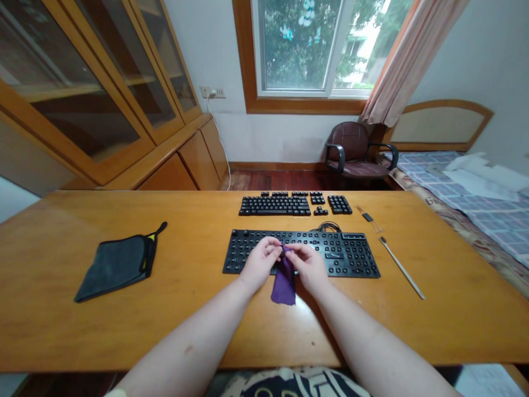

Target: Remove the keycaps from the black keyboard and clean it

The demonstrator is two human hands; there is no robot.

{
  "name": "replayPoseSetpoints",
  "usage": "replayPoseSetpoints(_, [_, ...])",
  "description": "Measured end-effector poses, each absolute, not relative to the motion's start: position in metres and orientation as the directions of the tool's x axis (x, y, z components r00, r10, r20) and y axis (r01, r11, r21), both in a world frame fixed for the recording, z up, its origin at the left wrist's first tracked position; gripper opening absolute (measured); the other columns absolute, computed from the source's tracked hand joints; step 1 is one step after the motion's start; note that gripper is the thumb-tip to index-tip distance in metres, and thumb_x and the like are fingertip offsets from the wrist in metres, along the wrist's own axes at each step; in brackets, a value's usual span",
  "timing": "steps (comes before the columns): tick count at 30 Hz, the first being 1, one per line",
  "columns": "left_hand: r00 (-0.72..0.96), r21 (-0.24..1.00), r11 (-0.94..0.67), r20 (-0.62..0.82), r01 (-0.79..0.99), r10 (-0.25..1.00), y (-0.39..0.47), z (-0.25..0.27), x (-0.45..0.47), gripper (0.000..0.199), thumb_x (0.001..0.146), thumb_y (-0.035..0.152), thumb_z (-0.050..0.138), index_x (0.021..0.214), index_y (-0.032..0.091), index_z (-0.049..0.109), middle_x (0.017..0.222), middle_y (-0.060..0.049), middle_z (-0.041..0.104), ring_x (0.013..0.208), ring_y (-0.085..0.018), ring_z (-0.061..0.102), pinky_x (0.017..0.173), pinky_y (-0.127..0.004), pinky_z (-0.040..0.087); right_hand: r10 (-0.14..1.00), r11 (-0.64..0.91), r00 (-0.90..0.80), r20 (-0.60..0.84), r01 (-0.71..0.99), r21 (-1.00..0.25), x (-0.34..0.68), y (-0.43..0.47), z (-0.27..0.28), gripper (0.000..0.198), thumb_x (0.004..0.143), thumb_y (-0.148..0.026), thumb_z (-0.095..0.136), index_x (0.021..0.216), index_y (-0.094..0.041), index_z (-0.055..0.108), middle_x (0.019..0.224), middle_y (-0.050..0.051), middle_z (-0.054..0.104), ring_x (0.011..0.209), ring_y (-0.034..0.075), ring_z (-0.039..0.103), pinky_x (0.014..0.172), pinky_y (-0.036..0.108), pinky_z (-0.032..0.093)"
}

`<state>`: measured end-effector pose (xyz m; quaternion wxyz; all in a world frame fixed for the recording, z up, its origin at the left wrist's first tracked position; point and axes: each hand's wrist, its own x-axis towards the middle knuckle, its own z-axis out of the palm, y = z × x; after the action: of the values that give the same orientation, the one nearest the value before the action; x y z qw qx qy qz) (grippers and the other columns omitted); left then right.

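Between my two hands, a small purple cloth [284, 281] is pinched at its top, and its lower part hangs down past the front edge of the keyboard base. My left hand [263, 259] and my right hand [308, 264] are both closed on it, fingertips nearly meeting. Whether a small part is wrapped in the cloth I cannot tell. Under the hands lies the black keyboard base [351, 259], with most of its keycaps off and bare switches showing. Behind it, the loose black keycaps [275, 205] are laid out in keyboard order.
To the right lie a thin brush [401, 267] and a small wire tool with a dark handle [367, 217]. A folded grey cloth [118, 266] rests on the left of the wooden desk [185, 325]. A coiled cable [329, 226] sits behind the base. Beyond stands an armchair [351, 149].
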<state>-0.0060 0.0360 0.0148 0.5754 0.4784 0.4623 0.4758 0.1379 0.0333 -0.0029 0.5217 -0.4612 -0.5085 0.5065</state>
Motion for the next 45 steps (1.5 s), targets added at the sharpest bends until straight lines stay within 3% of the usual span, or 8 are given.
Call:
replayPoseSetpoints(3, [0.130, 0.994, 0.084, -0.073, -0.077, 0.989, 0.036, 0.015, -0.006, 0.028, 0.073, 0.037, 0.062, 0.091, 0.018, 0.052, 0.060, 0.005, 0.054, 0.060, -0.011, 0.053, 0.062, -0.023, 0.041, 0.989, 0.149, -0.015, 0.149, 0.023, -0.989, 0.140, 0.035, -0.001, 0.012, 0.071, -0.028, 0.068, 0.081, -0.023, 0.073, 0.084, 0.005, 0.067, 0.081, 0.018, 0.061, 0.078, 0.034, 0.047])
replayPoseSetpoints(8, [0.144, 0.994, 0.066, -0.054, -0.083, 0.988, 0.035, 0.015, -0.006, 0.024, 0.075, 0.037, 0.060, 0.086, 0.020, 0.047, 0.061, 0.006, 0.052, 0.061, -0.011, 0.051, 0.063, -0.023, 0.039, 0.975, 0.222, -0.044, 0.219, 0.077, -0.972, 0.143, 0.034, 0.002, 0.017, 0.074, -0.025, 0.065, 0.089, -0.026, 0.074, 0.087, 0.005, 0.065, 0.086, 0.018, 0.059, 0.082, 0.034, 0.046])
replayPoseSetpoints(10, [0.157, 0.996, 0.054, -0.041, -0.075, 0.987, 0.035, 0.015, -0.006, 0.022, 0.076, 0.037, 0.059, 0.082, 0.020, 0.045, 0.061, 0.006, 0.050, 0.061, -0.011, 0.050, 0.062, -0.022, 0.038, 0.979, 0.192, -0.077, 0.188, 0.040, -0.981, 0.142, 0.034, 0.000, 0.021, 0.074, -0.026, 0.065, 0.094, -0.025, 0.072, 0.089, 0.004, 0.064, 0.085, 0.018, 0.059, 0.079, 0.033, 0.047])
replayPoseSetpoints(15, [0.168, 0.999, 0.031, -0.026, -0.028, 0.986, 0.036, 0.015, -0.008, 0.020, 0.078, 0.036, 0.057, 0.079, 0.021, 0.043, 0.061, 0.006, 0.047, 0.060, -0.010, 0.048, 0.061, -0.022, 0.037, 0.994, 0.050, -0.088, 0.060, -0.111, -0.993, 0.140, 0.034, -0.010, 0.026, 0.071, -0.031, 0.068, 0.096, -0.023, 0.067, 0.076, 0.000, 0.061, 0.058, 0.011, 0.052, 0.056, 0.026, 0.045])
replayPoseSetpoints(20, [0.169, 1.000, 0.015, -0.010, -0.024, 0.986, 0.037, 0.008, -0.009, 0.021, 0.079, 0.037, 0.056, 0.079, 0.020, 0.042, 0.061, 0.007, 0.046, 0.060, -0.011, 0.048, 0.061, -0.022, 0.037, 0.960, 0.266, -0.114, 0.257, 0.072, -0.961, 0.143, 0.035, -0.006, 0.013, 0.075, -0.028, 0.065, 0.086, -0.023, 0.070, 0.089, 0.005, 0.064, 0.085, 0.018, 0.059, 0.077, 0.032, 0.047])
replayPoseSetpoints(24, [0.177, 1.000, 0.005, -0.004, -0.008, 0.984, 0.037, 0.004, -0.008, 0.022, 0.080, 0.037, 0.054, 0.079, 0.020, 0.041, 0.063, 0.006, 0.047, 0.062, -0.010, 0.048, 0.062, -0.022, 0.036, 0.945, 0.327, -0.074, 0.320, 0.116, -0.938, 0.145, 0.035, -0.002, 0.008, 0.075, -0.023, 0.064, 0.078, -0.023, 0.071, 0.080, 0.004, 0.064, 0.079, 0.017, 0.059, 0.075, 0.032, 0.047])
replayPoseSetpoints(37, [0.161, 0.998, 0.028, -0.018, -0.061, 0.987, 0.038, 0.005, -0.007, 0.025, 0.077, 0.040, 0.059, 0.076, 0.019, 0.045, 0.060, 0.007, 0.047, 0.057, -0.009, 0.049, 0.059, -0.021, 0.039, 0.980, 0.194, -0.047, 0.192, 0.052, -0.980, 0.141, 0.033, -0.005, 0.009, 0.071, -0.028, 0.068, 0.077, -0.022, 0.072, 0.080, 0.005, 0.064, 0.077, 0.018, 0.060, 0.071, 0.031, 0.048])
replayPoseSetpoints(45, [0.102, 0.999, 0.019, -0.023, 0.041, 0.995, 0.038, 0.009, -0.005, 0.020, 0.075, 0.031, 0.058, 0.086, 0.015, 0.065, 0.082, -0.003, 0.067, 0.069, -0.014, 0.060, 0.069, -0.027, 0.049, 0.995, 0.091, 0.026, 0.092, 0.054, -0.994, 0.142, 0.036, -0.010, 0.016, 0.071, -0.035, 0.066, 0.075, -0.019, 0.069, 0.077, 0.004, 0.065, 0.069, 0.017, 0.059, 0.058, 0.028, 0.047])
